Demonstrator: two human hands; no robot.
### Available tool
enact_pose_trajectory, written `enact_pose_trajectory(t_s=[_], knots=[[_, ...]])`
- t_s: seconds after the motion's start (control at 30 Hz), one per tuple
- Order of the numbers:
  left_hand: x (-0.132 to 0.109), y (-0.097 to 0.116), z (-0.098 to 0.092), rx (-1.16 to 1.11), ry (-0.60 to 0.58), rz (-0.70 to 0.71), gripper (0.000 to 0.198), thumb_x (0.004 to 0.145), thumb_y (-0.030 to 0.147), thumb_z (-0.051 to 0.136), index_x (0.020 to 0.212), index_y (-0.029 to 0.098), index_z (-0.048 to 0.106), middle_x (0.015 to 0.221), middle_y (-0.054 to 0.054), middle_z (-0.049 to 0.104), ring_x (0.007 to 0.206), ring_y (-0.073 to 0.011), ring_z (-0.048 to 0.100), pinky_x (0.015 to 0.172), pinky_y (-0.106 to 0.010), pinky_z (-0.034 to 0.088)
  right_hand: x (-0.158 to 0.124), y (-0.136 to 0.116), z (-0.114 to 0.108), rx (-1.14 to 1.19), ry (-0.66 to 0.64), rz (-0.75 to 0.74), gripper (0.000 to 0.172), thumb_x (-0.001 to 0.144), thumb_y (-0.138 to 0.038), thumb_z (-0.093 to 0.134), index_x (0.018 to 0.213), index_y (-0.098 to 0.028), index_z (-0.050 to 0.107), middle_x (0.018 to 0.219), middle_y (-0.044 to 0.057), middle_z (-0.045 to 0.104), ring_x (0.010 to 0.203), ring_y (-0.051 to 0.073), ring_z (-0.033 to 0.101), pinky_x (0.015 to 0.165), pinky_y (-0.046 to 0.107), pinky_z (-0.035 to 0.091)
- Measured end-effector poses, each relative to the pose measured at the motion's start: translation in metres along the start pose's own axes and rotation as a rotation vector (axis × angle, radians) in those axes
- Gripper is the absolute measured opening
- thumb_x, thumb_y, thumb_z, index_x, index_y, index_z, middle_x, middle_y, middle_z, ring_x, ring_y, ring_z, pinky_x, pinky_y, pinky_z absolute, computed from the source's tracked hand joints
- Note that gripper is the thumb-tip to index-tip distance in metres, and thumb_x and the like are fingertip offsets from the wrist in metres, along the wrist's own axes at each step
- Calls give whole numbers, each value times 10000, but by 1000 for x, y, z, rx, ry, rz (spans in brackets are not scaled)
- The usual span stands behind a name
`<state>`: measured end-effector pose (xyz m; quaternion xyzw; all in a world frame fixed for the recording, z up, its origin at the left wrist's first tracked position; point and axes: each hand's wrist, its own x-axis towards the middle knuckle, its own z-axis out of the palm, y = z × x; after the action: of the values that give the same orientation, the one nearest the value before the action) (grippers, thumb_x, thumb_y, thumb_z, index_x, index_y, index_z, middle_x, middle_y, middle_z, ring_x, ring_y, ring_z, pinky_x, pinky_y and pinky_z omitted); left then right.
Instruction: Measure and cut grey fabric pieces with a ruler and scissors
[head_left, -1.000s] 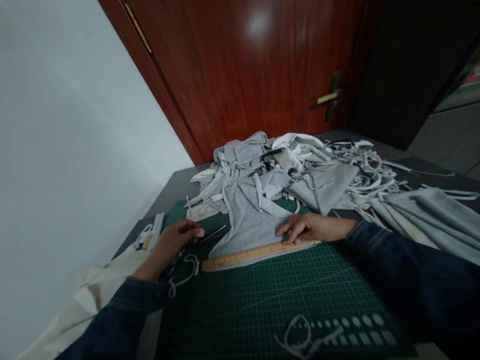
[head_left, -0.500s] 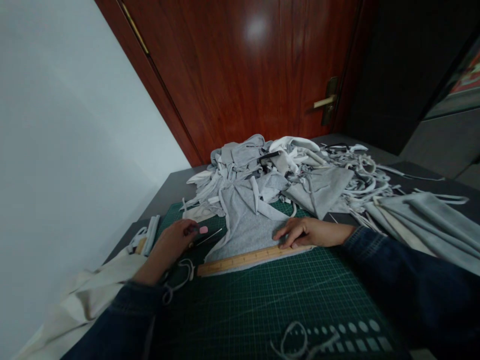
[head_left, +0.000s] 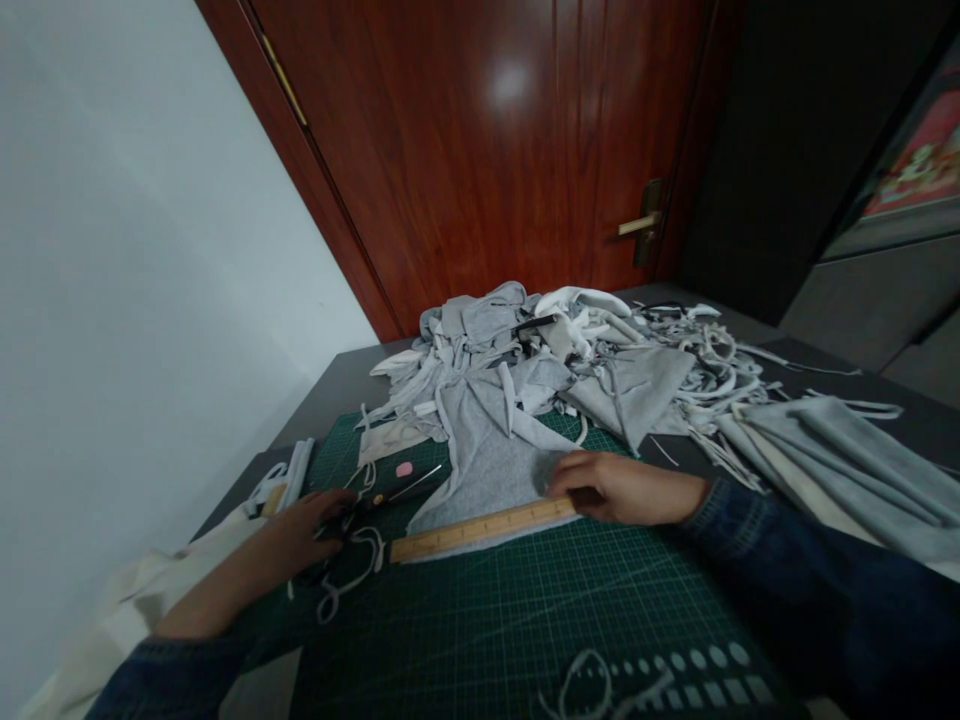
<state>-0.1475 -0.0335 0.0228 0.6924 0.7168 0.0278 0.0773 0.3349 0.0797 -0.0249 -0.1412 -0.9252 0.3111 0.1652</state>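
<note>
A wooden ruler (head_left: 480,530) lies along the lower edge of a grey fabric piece (head_left: 491,455). At its right end is my right hand (head_left: 600,487), with the fingers closed on ruler and fabric edge. On the left, my left hand (head_left: 304,530) has its fingers curled around the black handles of a pair of scissors (head_left: 405,487). The blades rest on the green cutting mat (head_left: 510,620), pointing to the fabric. A small pink piece (head_left: 404,469), chalk-like, lies beyond the blades. Thin pale cord (head_left: 367,565) curls beside my left hand.
A heap of grey and white fabric scraps (head_left: 487,320) covers the table's back. Folded grey cloth (head_left: 832,455) lies at the right, cream cloth (head_left: 135,600) at the left. Behind the table stand a wooden door (head_left: 480,150) and a white wall (head_left: 150,250).
My left hand has moved back from beside the pink piece, down and left to the scissors' handles. My right hand has gone from lying over the ruler to gripping its end.
</note>
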Motion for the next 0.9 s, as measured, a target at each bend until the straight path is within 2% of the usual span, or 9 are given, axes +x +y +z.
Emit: enact_pose_trajectory(t_s=[0.13, 0.27, 0.43, 0.6, 0.67, 0.77, 0.83, 0.9], knots=[[0, 2, -1, -3, -105, 0, 702, 645, 318, 623, 1341, 241, 679, 1311, -90, 741, 1204, -338, 693, 1044, -422, 538, 4, -9, 1, -143, -25, 61, 418, 750, -12, 652, 1135, -170, 691, 1083, 89, 641, 972, 222, 637, 863, 325, 517], [1, 15, -2, 77, -90, 13, 684, 683, 299, 617, 1364, 245, 660, 1329, -117, 714, 1191, -342, 688, 1020, -434, 533, 8, -9, 4, -193, -35, 88, 404, 703, -31, 655, 1080, -175, 647, 1051, 76, 614, 943, 225, 618, 805, 311, 491], [-2, 24, 3, 203, -93, -40, 705, 705, 295, 612, 1407, 225, 615, 1268, -127, 697, 1080, -319, 706, 943, -409, 544, 10, -2, 9, -160, 10, 80, 323, 717, 17, 581, 962, -186, 634, 978, 39, 617, 904, 194, 609, 782, 280, 450], [-1, 23, 5, 136, -58, -35, 677, 736, 342, 573, 1394, 188, 611, 1296, -137, 670, 1071, -310, 690, 923, -391, 522, 10, 5, 4, -48, 58, 69, 284, 707, 36, 575, 885, -175, 644, 919, 17, 623, 846, 164, 607, 757, 247, 439], [0, 23, 3, 60, -61, -33, 702, 735, 368, 569, 1405, 164, 610, 1189, -129, 712, 1002, -314, 699, 863, -385, 519, 10, 8, -1, -3, 73, 93, 269, 717, 13, 580, 895, -171, 660, 886, 7, 640, 810, 159, 608, 732, 243, 435], [1, 19, -4, -84, -113, -63, 725, 765, 417, 549, 1443, 165, 606, 920, -64, 751, 838, -299, 706, 749, -360, 494, 14, 18, -10, 89, 115, 148, 206, 762, -57, 590, 913, -172, 674, 844, -9, 667, 775, 158, 616, 703, 239, 441], [3, 14, -7, -187, -124, -91, 721, 767, 452, 565, 1435, 189, 628, 793, -23, 742, 756, -285, 695, 698, -343, 470, 19, 28, -16, 153, 194, 174, 144, 796, -121, 613, 922, -174, 661, 847, -10, 674, 783, 163, 629, 706, 242, 463], [6, 6, -7, -308, -99, -123, 698, 719, 469, 628, 1371, 226, 684, 698, 13, 726, 687, -267, 674, 654, -323, 448, 27, 38, -22, 141, 324, 202, 159, 800, -162, 658, 958, -176, 648, 862, -8, 677, 791, 169, 644, 718, 253, 489]])
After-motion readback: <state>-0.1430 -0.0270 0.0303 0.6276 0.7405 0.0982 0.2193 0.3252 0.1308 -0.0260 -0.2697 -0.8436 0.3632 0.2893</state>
